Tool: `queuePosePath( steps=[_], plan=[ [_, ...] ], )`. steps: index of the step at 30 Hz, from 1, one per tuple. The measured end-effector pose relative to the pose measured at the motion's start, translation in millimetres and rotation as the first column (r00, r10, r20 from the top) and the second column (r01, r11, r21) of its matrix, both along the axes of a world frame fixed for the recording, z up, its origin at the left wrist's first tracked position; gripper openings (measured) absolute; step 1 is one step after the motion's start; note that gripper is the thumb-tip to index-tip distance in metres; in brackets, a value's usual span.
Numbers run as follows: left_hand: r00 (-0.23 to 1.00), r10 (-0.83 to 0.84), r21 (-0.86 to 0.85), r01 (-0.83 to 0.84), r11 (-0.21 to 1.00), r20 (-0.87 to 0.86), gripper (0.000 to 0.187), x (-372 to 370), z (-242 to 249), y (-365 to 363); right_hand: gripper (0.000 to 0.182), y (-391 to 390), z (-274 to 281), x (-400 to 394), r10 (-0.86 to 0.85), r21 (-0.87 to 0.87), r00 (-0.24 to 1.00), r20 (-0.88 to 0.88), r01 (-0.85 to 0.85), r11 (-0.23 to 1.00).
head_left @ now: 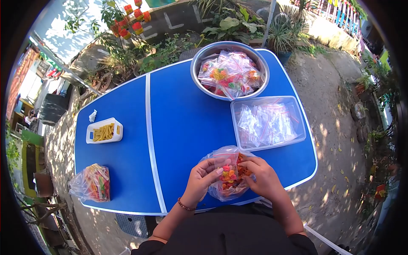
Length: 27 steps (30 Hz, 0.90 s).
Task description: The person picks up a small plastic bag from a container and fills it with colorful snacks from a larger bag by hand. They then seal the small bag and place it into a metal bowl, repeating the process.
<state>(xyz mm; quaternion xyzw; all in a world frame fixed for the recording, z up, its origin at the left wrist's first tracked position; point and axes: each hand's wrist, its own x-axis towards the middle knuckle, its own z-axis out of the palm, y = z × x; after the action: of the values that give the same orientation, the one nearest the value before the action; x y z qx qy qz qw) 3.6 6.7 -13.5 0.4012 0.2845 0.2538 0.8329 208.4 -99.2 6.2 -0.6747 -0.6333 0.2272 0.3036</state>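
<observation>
My left hand pinches a small clear zip bag between thumb and fingers. Red, yellow and green curled snack pieces show inside it. Beneath it, near the table's front edge, lies a large clear plastic bag full of orange and red snack pieces. My right hand is at the right side of the large bag's mouth, fingers bent over the pieces and thumb apart from them. Whether its fingertips touch any piece is hard to make out.
On the blue table, a clear plastic tub holds empty zip bags. Behind it stands a metal bowl of filled bags. At left are a white basket of yellow sticks, a crumpled tissue and a bag of colourful packets.
</observation>
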Motion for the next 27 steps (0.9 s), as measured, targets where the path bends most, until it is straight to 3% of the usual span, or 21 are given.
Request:
queuePosePath(
  steps=[3, 6, 9, 12, 15, 18, 21, 24, 27],
  plan=[
    [0.996, 0.013, 0.189, 0.003, 0.982, -0.084, 0.035, 1, -6, 0, 0.041, 0, 3, -1, -0.015, -0.033, 1.0, 0.005, 0.015, 0.999],
    [0.997, 0.059, 0.222, -0.045, 0.974, -0.058, 0.032, -1, -16, 0, 0.044, 0, 13, -4, -0.036, -0.15, 0.999, -0.026, 0.032, 0.988],
    [0.988, 0.126, 0.256, -0.101, 0.961, -0.085, 0.028, 1, -14, -1, 0.035, 1, 11, -9, -0.072, -0.166, 0.997, -0.042, 0.064, 0.984],
    [0.987, 0.142, 0.227, -0.122, 0.966, -0.075, 0.024, 3, -7, -1, 0.02, 2, 0, -9, 0.075, 0.01, 0.992, 0.106, -0.076, 0.997],
    [0.983, 0.165, 0.253, -0.14, 0.957, -0.082, 0.023, 4, -10, -2, 0.008, 4, -15, -16, 0.071, 0.022, 0.966, 0.248, -0.079, 0.997],
    [0.99, 0.116, 0.181, -0.1, 0.978, -0.08, 0.024, -2, -9, -2, 0.007, 3, -23, -15, 0.086, 0.014, 0.957, 0.277, -0.093, 0.996],
    [0.992, 0.081, 0.22, -0.059, 0.974, -0.093, 0.026, -6, -13, -1, 0.009, 4, -21, -11, 0.048, 0.016, 0.952, 0.303, -0.056, 0.998],
    [0.988, 0.148, 0.165, -0.14, 0.976, -0.035, 0.027, 2, -3, -5, 0.013, 3, -14, -10, 0.049, 0.02, 0.972, 0.231, -0.055, 0.998],
    [0.988, 0.141, 0.235, -0.123, 0.964, -0.061, 0.027, 2, -6, -4, 0.016, 5, -16, -17, 0.033, 0.013, 0.967, 0.255, -0.037, 0.999]
  ],
)
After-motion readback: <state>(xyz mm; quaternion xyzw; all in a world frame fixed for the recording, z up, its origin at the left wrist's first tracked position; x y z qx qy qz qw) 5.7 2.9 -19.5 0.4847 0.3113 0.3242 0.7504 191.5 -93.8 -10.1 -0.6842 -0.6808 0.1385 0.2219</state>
